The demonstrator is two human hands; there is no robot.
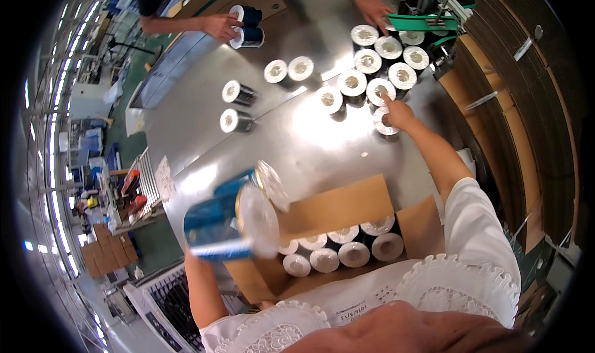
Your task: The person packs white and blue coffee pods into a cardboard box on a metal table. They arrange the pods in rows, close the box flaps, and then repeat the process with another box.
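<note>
Two blue-wrapped rolls with white ends are raised at the left of the carton, large and blurred. My left forearm reaches up behind them; the rolls hide the hand that holds them. Toward the right, my right hand has its fingers at the hollow centres of two standing rolls, at the near edge of a cluster. Close in front of me is an open cardboard carton, with several rolls lined up inside, white ends up.
A co-worker's hand grips two rolls at the far left; another hand touches the cluster by a green guide rail. A few loose rolls lie or stand mid-table. Stacked flat cardboard lines the right side.
</note>
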